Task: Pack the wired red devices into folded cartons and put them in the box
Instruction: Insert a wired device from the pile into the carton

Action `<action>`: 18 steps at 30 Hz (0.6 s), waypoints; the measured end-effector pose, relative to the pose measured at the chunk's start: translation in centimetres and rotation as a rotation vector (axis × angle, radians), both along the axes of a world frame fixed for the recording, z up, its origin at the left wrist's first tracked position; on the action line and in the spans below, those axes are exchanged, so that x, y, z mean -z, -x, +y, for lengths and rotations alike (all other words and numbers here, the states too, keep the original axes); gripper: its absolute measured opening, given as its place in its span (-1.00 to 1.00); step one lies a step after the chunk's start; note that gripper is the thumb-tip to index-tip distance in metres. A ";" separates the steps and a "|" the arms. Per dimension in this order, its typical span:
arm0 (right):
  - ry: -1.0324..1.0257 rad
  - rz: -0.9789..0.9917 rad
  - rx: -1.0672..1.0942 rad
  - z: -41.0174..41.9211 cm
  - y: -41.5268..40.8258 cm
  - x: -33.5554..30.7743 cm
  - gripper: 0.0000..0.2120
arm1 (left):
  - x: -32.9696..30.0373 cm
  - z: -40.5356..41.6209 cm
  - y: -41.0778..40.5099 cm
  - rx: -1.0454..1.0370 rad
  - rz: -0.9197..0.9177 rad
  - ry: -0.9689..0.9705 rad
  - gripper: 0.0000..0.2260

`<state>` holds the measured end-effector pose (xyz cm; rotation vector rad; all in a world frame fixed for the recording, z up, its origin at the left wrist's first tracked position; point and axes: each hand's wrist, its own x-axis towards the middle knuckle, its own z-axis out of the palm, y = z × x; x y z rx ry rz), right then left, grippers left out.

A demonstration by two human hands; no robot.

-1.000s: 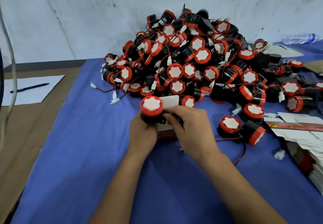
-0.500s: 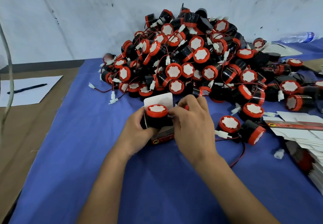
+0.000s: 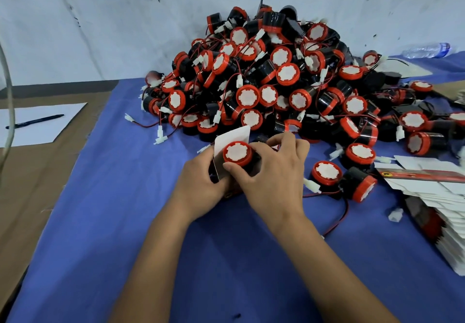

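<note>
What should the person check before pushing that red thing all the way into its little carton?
1. Device sits in the carton mouth: ok, its red face still sticks out.
2. Carton held steady by left hand: ok.
3. Right hand grips the device: ok.
4. White flap stands open behind the device: ok.
5. Device's wire tucked inside: cannot tell, hands hide it.
6. Box to receive the packed carton: cannot tell, none in view.
</note>
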<state>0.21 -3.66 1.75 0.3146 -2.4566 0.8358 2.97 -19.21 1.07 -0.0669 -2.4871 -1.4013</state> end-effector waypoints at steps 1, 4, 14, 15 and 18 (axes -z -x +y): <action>-0.006 -0.017 -0.003 0.1 -0.1 0.1 -0.56 | -0.1 0.0 -0.1 0.015 -0.018 -0.021 -0.66; -0.068 -0.099 -0.031 0.1 -0.3 0.2 -0.52 | 0.2 -0.3 0.0 0.053 -0.070 -0.171 -0.53; -0.469 -0.243 -0.022 -0.7 -1.8 -0.8 -0.52 | 0.8 1.9 0.6 -0.114 -0.015 -0.357 -0.68; -0.469 -0.240 -0.033 -0.4 -1.9 -1.2 -0.55 | 0.9 1.9 0.8 -0.135 -0.014 -0.346 -0.69; -0.381 -0.225 -0.026 1.2 -1.7 -3.2 -0.54 | 1.1 1.7 1.0 -0.141 -0.009 -0.328 -0.69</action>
